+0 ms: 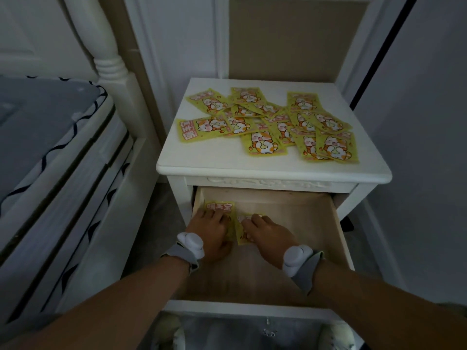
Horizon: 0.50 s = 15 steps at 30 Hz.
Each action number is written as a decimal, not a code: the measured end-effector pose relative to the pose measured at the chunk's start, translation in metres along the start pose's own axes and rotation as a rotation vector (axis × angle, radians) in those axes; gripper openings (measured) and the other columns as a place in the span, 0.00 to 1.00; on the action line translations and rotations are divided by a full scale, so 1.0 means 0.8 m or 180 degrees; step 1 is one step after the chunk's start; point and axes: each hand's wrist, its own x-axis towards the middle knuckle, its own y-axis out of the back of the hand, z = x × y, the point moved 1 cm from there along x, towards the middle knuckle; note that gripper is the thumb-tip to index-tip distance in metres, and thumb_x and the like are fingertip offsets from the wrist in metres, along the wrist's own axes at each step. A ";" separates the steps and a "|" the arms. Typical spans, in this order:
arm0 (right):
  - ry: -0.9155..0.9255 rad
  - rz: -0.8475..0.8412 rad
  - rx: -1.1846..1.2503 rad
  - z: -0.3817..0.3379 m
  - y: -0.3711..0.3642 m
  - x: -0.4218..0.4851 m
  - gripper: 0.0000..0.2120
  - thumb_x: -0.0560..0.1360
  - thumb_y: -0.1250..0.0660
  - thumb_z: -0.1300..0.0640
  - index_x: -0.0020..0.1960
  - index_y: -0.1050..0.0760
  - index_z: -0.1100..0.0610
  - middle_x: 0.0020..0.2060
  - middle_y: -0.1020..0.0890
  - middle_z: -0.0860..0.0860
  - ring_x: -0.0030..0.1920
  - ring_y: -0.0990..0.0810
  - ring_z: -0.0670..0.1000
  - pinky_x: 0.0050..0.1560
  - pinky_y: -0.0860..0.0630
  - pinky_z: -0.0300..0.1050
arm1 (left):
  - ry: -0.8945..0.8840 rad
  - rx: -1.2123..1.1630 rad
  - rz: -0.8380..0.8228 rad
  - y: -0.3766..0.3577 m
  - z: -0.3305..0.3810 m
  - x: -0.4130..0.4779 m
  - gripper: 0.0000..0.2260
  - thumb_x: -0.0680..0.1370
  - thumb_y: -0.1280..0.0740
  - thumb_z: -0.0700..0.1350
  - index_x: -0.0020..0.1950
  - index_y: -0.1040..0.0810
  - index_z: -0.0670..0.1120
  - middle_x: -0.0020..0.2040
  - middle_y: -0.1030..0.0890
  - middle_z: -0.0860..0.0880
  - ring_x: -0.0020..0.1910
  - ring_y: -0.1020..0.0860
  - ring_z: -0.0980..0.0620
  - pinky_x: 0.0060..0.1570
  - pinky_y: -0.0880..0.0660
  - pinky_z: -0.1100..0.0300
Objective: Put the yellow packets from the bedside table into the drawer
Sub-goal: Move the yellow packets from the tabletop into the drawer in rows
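The bed on the left, with grey bedding marked by dark wavy lines and a turned white post, stands just beside the bedside table, a white painted piece with a smooth top and a carved strip under its rim. Its drawer is pulled far out, so its pale bare wood floor is open to receive things. On the table top most of the yellow packets lie in a loose, overlapping heap; they are flat, thin and glossy rectangles, each printed with a cartoon cat, so I judge the task is only at its beginning. Two packets are already in the drawer, near its left back corner: one packet under the left hand and a second packet under the right hand. Both hands lie with fingers stretched and press the packets flat on the wood, probably to place them side by side. Each wrist carries a grey band with a white rounded piece.
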 end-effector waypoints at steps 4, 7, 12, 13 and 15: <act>-0.0216 -0.0106 0.0249 0.001 -0.004 0.009 0.22 0.79 0.41 0.61 0.73 0.36 0.58 0.69 0.32 0.59 0.65 0.30 0.62 0.54 0.24 0.56 | 0.0081 -0.0043 0.0010 0.004 0.003 -0.003 0.28 0.65 0.36 0.64 0.51 0.18 0.42 0.48 0.20 0.43 0.45 0.22 0.40 0.54 0.28 0.45; -0.0248 -0.0115 0.0418 0.000 -0.004 0.009 0.22 0.78 0.38 0.54 0.71 0.32 0.58 0.68 0.31 0.57 0.65 0.29 0.60 0.57 0.25 0.53 | 0.0104 -0.0066 -0.0002 0.003 0.005 -0.004 0.28 0.64 0.36 0.64 0.50 0.18 0.42 0.48 0.20 0.43 0.46 0.22 0.40 0.55 0.29 0.46; -0.0261 0.0026 0.0558 0.000 -0.003 0.009 0.23 0.77 0.38 0.48 0.67 0.28 0.59 0.63 0.26 0.58 0.59 0.25 0.62 0.60 0.26 0.54 | 0.0113 -0.0132 -0.0077 -0.002 0.003 -0.003 0.29 0.63 0.35 0.64 0.51 0.19 0.42 0.50 0.21 0.43 0.46 0.22 0.40 0.55 0.29 0.46; -0.0241 0.0046 0.0510 0.000 -0.003 0.010 0.22 0.76 0.37 0.49 0.66 0.27 0.60 0.62 0.26 0.59 0.58 0.25 0.63 0.62 0.28 0.55 | 0.0111 -0.0154 -0.0075 -0.001 0.003 -0.002 0.29 0.63 0.35 0.64 0.51 0.19 0.42 0.50 0.21 0.43 0.46 0.22 0.40 0.55 0.28 0.46; -0.0268 0.0047 0.0426 0.000 -0.002 0.011 0.22 0.76 0.37 0.49 0.66 0.27 0.59 0.62 0.26 0.58 0.59 0.25 0.63 0.65 0.31 0.54 | 0.0109 -0.0181 -0.0079 0.002 0.002 -0.002 0.29 0.63 0.35 0.64 0.51 0.19 0.42 0.49 0.21 0.42 0.46 0.22 0.40 0.55 0.27 0.47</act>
